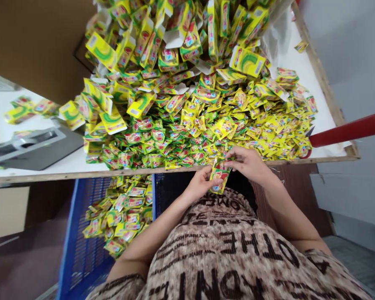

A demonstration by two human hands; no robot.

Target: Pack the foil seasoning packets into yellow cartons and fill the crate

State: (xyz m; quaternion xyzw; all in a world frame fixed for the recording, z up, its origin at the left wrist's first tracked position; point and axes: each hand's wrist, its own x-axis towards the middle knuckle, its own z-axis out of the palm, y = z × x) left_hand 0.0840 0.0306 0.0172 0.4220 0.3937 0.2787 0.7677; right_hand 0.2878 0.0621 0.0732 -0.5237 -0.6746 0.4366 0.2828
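My left hand [201,182] is closed around a small yellow and green box [219,180] with red fruit pictures, held upright and slightly tilted just off the table's front edge. A white flap stands up at the box's open top. There the fingers of my right hand [245,163] pinch together, with a bit of red and green between them; what exactly they grip is too small to tell. Right behind both hands lies a wide heap of small sachets, green and red ones [150,135] to the left, yellow ones [271,133] to the right.
Many open yellow boxes [247,61] are piled behind the sachets on the white table [323,112]. A grey tape dispenser [39,146] stands at left near a large brown carton [34,46]. Below, a blue crate [70,233] holds filled-looking boxes [128,212]. A red bar [346,130] juts in from the right.
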